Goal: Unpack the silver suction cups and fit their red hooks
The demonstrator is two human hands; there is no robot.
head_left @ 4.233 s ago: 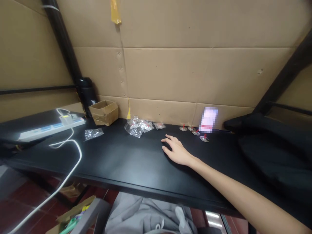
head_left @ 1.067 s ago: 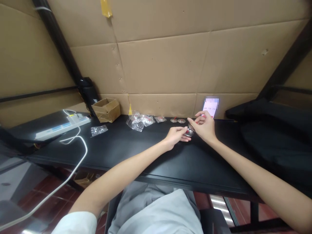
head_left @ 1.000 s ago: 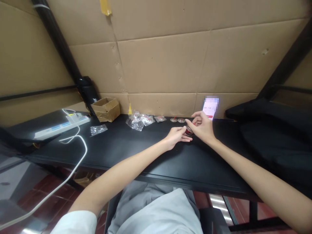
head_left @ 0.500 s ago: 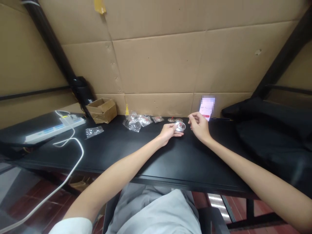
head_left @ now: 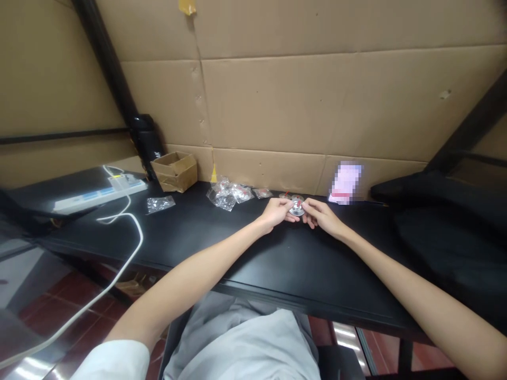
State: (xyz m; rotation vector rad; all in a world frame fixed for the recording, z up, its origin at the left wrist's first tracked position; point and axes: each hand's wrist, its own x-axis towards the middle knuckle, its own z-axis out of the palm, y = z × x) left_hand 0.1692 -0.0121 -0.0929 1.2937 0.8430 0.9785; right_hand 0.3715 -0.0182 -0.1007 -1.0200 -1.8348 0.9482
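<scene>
My left hand (head_left: 277, 212) and my right hand (head_left: 321, 217) meet over the black table (head_left: 222, 248), both pinching a small round silver disc with a red part (head_left: 297, 208). The left fingers grip its left edge, the right fingertips its right side. Two more small silver discs (head_left: 285, 196) lie just behind, against the cardboard wall. A heap of small clear plastic bags (head_left: 227, 193) sits to the left of my hands.
A lit phone (head_left: 346, 183) leans on the cardboard wall at the right. An open cardboard box (head_left: 175, 171), a single clear bag (head_left: 160, 203), a white power strip (head_left: 101, 193) with its cable and a dark bottle (head_left: 148, 143) are at the left. A black bag (head_left: 447, 221) fills the right.
My right hand has come back to the disc held by my left hand, and both now pinch it. The view has shifted slightly.
</scene>
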